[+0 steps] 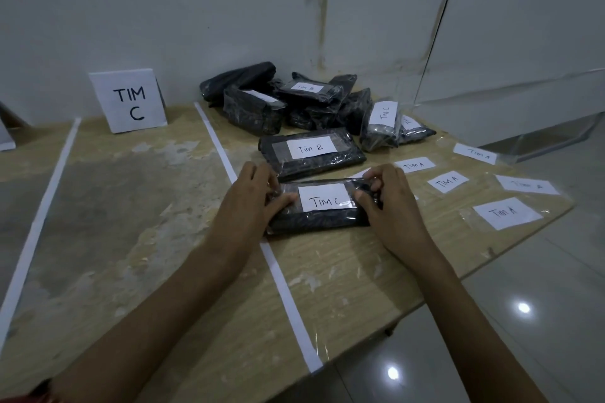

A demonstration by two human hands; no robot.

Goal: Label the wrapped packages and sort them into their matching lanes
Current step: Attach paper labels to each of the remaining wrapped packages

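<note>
One wide-angle camera (worn on the person's head) looks from above the near edge of the worktop point(131, 206), facing forward and down toward the far wall point(196, 10). It sits close. Both forearms enter from the bottom, the left hand point(252, 193) and right hand point(389, 199) grip the package point(320, 219) mid-frame, and the floor point(523, 321) fills the right.

Black wraps, white labels, tan tabletop.
The front package point(322, 221) is glossy black, its label point(324, 198) white with black marker lettering; the piled packages point(255, 114) at upper centre are the same black. Loose labels point(505, 213) at right are white with black writing. The tabletop point(147, 206) is tan wood-grain with grey worn patches, crossed by white lane strips point(284, 291). The sign point(129, 101) at upper left is white with black letters; the floor point(540, 288) is glossy pale grey.
</note>
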